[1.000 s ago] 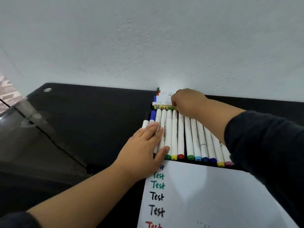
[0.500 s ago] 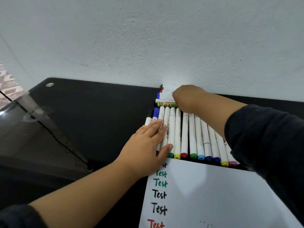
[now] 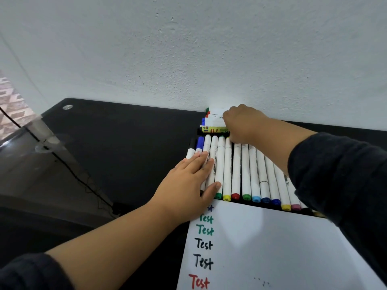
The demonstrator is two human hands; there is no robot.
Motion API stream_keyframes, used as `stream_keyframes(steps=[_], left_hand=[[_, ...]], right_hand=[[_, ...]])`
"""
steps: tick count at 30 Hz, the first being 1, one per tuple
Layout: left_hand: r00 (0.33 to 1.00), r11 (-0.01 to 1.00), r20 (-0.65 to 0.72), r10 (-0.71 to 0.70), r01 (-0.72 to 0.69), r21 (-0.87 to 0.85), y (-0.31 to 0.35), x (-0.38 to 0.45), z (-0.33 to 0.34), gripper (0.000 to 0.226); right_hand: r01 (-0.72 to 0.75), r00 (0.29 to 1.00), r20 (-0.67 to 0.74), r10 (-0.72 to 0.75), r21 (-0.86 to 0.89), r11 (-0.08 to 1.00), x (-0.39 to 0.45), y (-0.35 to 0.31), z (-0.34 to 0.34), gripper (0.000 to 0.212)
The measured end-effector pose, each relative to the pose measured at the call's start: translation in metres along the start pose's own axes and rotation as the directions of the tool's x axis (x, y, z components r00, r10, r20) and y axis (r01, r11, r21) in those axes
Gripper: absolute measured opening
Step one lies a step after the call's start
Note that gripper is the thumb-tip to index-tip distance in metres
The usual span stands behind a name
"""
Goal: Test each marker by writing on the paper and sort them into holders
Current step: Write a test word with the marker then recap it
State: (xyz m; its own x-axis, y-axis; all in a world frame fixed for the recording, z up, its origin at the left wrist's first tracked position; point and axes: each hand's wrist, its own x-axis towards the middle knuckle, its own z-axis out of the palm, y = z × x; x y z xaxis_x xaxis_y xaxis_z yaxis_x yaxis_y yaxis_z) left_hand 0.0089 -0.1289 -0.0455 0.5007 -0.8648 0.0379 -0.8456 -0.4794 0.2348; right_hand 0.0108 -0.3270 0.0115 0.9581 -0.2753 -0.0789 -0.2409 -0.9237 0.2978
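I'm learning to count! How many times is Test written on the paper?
6, in one column down the paper's left edge: one half-hidden under the left hand, then two green, two black, one red at the bottom. More may lie below the picture.

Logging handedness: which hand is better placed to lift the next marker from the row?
Probably right: the right hand is at the row's far ends, while the left hand lies flat on the markers.

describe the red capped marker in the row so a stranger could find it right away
Start at the white paper on the black desk; along its far edge lies a row of white markers. The red-capped marker lies between a yellow-capped one and a green-capped one, the row's only red end.
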Motion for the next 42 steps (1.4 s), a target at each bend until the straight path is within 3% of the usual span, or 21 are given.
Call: stream_keyframes(steps=[7,10,13,14,17,21,24,27,29,33,38,42], left_hand=[[0.999,0.999,0.011,-0.03,0.03,0.019,0.001,-0.003,-0.001,0.063],[1.0,0.999,-0.004,-0.03,0.03,0.026,0.004,-0.005,-0.005,0.063],[1.0,0.998,-0.014,-0.013,0.014,0.056,0.009,-0.013,-0.011,0.064],[1.0,0.998,-0.017,-0.007,0.008,0.06,0.012,-0.016,-0.014,0.065],[0.998,1.0,-0.056,0.009,-0.009,-0.006,0.025,-0.03,-0.023,0.065],[0.999,0.97,-0.051,0.016,-0.028,-0.243,0.052,-0.063,-0.036,0.062],[0.991,0.831,0.021,-0.128,0.119,-0.544,0.071,-0.093,-0.045,0.055],[0.951,0.484,0.153,-0.268,0.27,-0.833,0.081,-0.118,-0.051,0.024],[0.942,0.373,0.194,-0.275,0.29,-0.881,0.083,-0.134,-0.056,0.008],[0.919,0.262,0.296,-0.259,0.362,-0.895,0.083,-0.16,-0.062,0.007],[0.894,0.316,0.343,-0.288,0.427,-0.847,0.082,-0.187,-0.059,0.009],[0.909,0.57,0.245,-0.336,0.403,-0.716,0.085,-0.2,-0.05,0.014]], right_hand=[[-0.088,0.995,-0.027,0.095,0.179,0.98,-0.022,0.004,-0.016,0.02],[-0.133,0.991,0.038,0.127,0.283,0.95,-0.041,0.002,-0.027,0.024],[-0.153,0.988,0.086,0.129,0.407,0.901,-0.071,-0.003,-0.043,0.012],[-0.164,0.985,0.117,0.124,0.457,0.874,-0.082,-0.005,-0.048,0.019],[-0.197,0.977,0.19,0.092,0.666,0.719,-0.111,-0.013,-0.057,0.024],[-0.263,0.965,0.244,0.098,0.881,0.393,-0.142,-0.029,-0.061,0.015],[-0.272,0.957,0.247,0.151,0.946,0.177,-0.163,-0.044,-0.061,0.011],[-0.263,0.946,0.247,0.21,0.963,0.051,-0.184,-0.062,-0.063,0.007],[-0.253,0.937,0.254,0.238,0.967,-0.039,-0.2,-0.076,-0.064,0.01],[-0.223,0.908,0.282,0.309,0.952,-0.211,-0.232,-0.105,-0.063,0.015],[-0.218,0.874,0.29,0.39,0.951,-0.219,-0.267,-0.136,-0.056,0.015],[-0.216,0.85,0.283,0.443,0.956,-0.197,-0.282,-0.151,-0.05,0.022]])
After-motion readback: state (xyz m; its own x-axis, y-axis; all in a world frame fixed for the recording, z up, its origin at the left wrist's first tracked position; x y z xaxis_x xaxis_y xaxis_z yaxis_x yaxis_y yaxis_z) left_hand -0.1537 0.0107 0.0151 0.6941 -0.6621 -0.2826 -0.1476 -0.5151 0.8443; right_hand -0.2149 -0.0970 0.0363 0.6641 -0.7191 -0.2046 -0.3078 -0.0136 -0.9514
